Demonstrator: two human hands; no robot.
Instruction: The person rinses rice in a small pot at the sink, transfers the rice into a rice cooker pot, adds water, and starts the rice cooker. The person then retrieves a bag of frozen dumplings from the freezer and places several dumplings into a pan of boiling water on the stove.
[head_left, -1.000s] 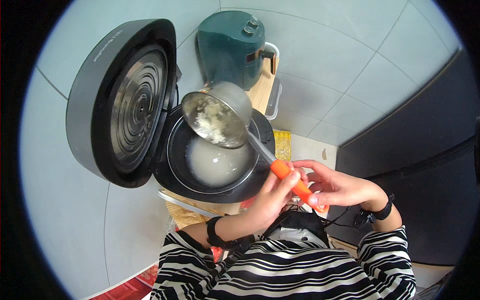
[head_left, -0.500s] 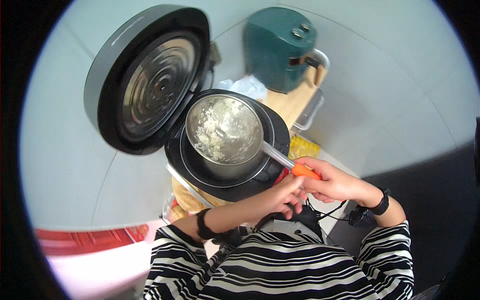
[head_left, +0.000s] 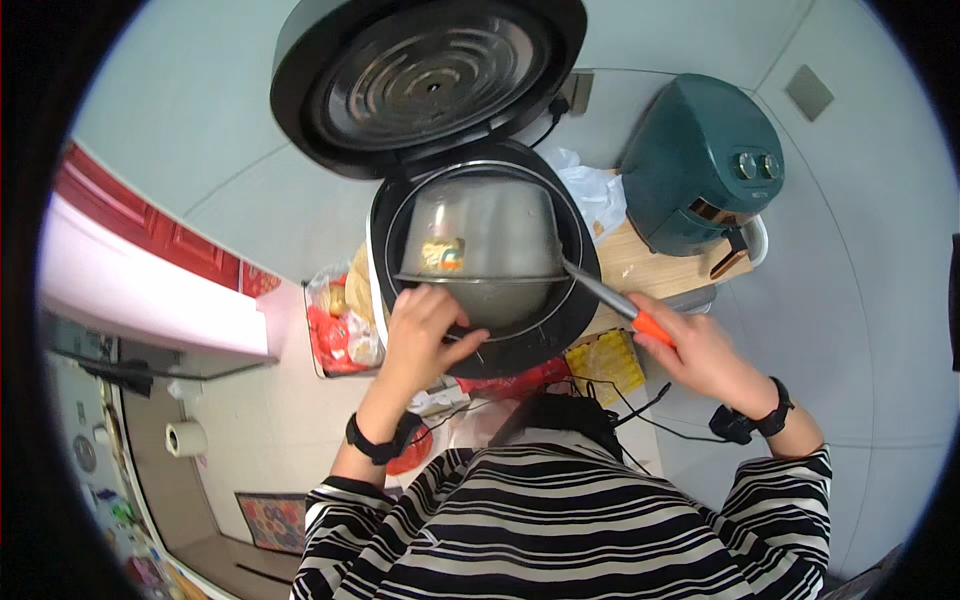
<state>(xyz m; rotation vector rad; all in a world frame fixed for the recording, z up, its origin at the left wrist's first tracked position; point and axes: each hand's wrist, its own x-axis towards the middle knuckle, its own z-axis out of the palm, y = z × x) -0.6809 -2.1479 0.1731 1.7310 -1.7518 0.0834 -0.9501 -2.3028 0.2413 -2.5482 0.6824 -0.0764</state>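
Note:
A steel saucepan (head_left: 485, 235) is tipped over the black rice cooker (head_left: 580, 300), its outside wall facing me and its mouth turned down into the cooker's pot. A small sticker (head_left: 443, 255) shows on the pan's wall. My right hand (head_left: 695, 360) grips the pan's orange handle (head_left: 650, 326) to the right of the cooker. My left hand (head_left: 425, 330) holds the pan's lower rim at the cooker's near edge, fingers curled on it. What is inside the pan is hidden. The cooker's lid (head_left: 430, 80) stands open behind.
A dark green air fryer (head_left: 705, 165) stands on a wooden board (head_left: 640, 268) to the right, with a white plastic bag (head_left: 595, 190) beside it. A yellow packet (head_left: 605, 365) and cables lie below the cooker. Left of it sits a basket of red bags (head_left: 340, 320).
The pan has tipped from mouth-up to mouth-down over the cooker. My left hand has left the handle and gone to the pan's rim. The view has swung.

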